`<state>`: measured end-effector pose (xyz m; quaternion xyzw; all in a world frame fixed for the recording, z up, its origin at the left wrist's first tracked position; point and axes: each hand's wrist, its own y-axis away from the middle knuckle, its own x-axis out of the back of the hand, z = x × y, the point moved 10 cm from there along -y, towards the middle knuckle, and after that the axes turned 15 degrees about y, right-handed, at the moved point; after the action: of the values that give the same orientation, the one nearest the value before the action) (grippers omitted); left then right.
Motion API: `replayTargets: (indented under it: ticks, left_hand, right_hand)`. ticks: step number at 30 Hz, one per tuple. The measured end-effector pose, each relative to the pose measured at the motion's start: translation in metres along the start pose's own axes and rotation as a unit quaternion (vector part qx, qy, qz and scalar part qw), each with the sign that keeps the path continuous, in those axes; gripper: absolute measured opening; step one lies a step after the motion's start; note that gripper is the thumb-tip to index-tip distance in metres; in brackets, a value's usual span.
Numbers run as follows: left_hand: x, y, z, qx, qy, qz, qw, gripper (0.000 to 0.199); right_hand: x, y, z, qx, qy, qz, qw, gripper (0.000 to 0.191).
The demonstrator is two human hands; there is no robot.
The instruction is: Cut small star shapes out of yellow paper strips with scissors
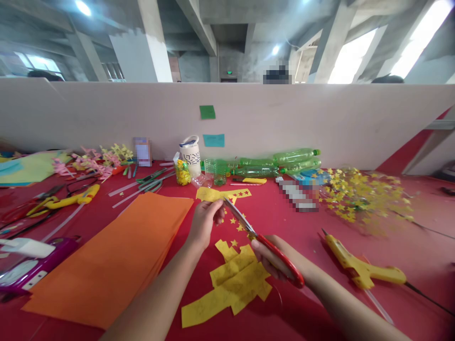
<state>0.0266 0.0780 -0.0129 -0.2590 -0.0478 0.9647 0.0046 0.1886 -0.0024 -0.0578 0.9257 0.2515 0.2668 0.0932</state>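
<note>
My right hand (272, 255) is closed around the handles of red-handled scissors (243, 219), whose blades point up and left. The blade tips reach the fingertips of my left hand (206, 222), which is closed in a pinch; what sits between its fingers is too small and hidden to name. Just beyond the left hand is a yellow strip (208, 194) with star-shaped holes toward its right end. Several small yellow stars (233, 243) are scattered on the red tabletop under the blades. Nearer me, overlapping yellow sheet pieces (231, 279) with faint drawn lines lie between my forearms.
Orange sheets (117, 255) are stacked at left, beside a purple power strip (53, 258). Yellow glue guns lie at right (362, 265) and far left (76, 196). Green bottles (256, 171), a cutter knife (254, 181) and a white cup (191, 158) line the back; star sprays (362, 194) stand right.
</note>
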Motion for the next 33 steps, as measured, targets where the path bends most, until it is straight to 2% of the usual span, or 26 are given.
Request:
replayTargets:
  ticks: [16, 22, 33]
  left_hand:
    - [-0.003, 0.002, -0.001, 0.002, 0.004, -0.001, 1.0, 0.027]
    - [-0.002, 0.003, 0.002, -0.003, 0.005, 0.009, 1.0, 0.026]
    - [-0.002, 0.003, 0.001, -0.003, 0.008, 0.013, 1.0, 0.026]
  right_hand:
    - [0.002, 0.005, -0.011, -0.015, -0.002, 0.016, 1.0, 0.055]
    - [0.001, 0.004, -0.012, 0.01, 0.009, 0.006, 1.0, 0.052]
    - [0.001, 0.004, -0.012, -0.013, 0.011, 0.018, 1.0, 0.05]
